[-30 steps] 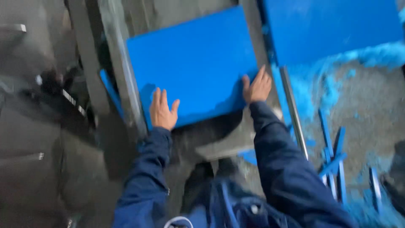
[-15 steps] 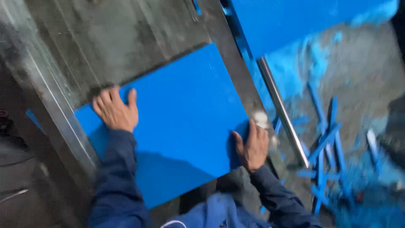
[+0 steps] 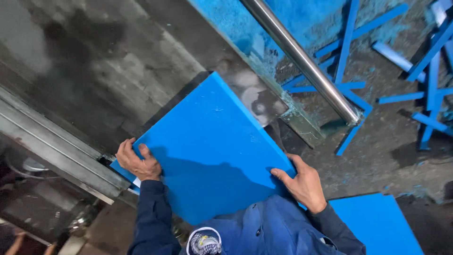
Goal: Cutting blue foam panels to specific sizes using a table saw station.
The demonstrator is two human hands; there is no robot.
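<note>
A large bright blue square board (image 3: 212, 146) lies tilted on a worn grey metal machine table (image 3: 108, 61), its near part overhanging towards my body. My left hand (image 3: 137, 163) grips the board's left corner, fingers curled over the edge. My right hand (image 3: 304, 182) clasps its right corner, thumb on top. Both arms are in dark blue sleeves.
A polished steel bar (image 3: 302, 59) runs diagonally at the table's right edge. Several narrow blue offcut strips (image 3: 349, 89) and blue dust litter the floor at the right. Another blue board (image 3: 377, 224) lies on the floor at lower right. A metal rail (image 3: 56, 146) borders the table's left side.
The board has swung round and come closer to my body. Both hands went from resting flat on it to gripping its corners. The camera has tipped further down.
</note>
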